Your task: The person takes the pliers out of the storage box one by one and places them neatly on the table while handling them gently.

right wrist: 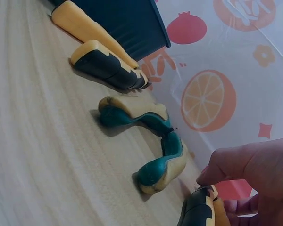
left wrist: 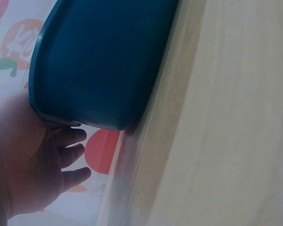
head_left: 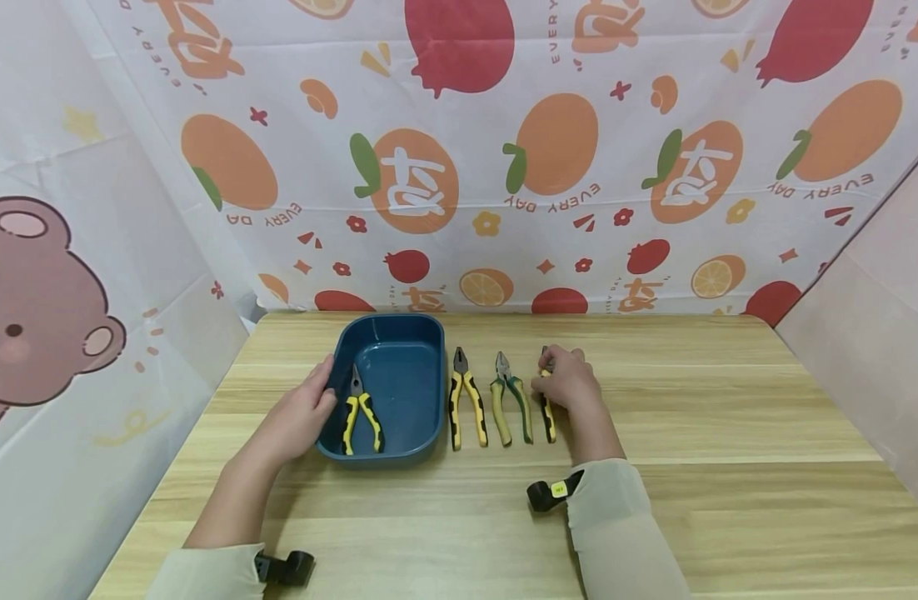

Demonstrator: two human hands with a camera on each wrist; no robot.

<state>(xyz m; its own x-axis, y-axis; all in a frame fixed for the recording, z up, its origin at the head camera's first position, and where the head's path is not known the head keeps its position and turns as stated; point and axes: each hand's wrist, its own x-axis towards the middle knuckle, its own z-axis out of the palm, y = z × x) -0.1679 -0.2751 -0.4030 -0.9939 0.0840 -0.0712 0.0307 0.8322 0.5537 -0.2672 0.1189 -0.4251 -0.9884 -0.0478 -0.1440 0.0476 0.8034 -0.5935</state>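
My left hand [head_left: 297, 417] holds the left wall of a dark blue plastic tray [head_left: 410, 454], thumb at the rim and fingers outside; the left wrist view shows those fingers spread beside the tray wall [left wrist: 104, 61]. Long-nose pliers [head_left: 364, 404] with yellow and black handles lie inside the tray. On the table, my right hand [head_left: 571, 383] grips yellow-and-black pliers [head_left: 549, 421] near the top of the handles, covering much of their head. To their left lie green-handled pliers [head_left: 517, 396], then another yellow-and-black pair [head_left: 459, 392], both with handles spread.
The wooden table [head_left: 729, 417] runs up to a fruit-print curtain [head_left: 489, 242] at the back. A white cloth with a bear print [head_left: 39, 300] hangs at the left. Both wrists carry small black cameras.
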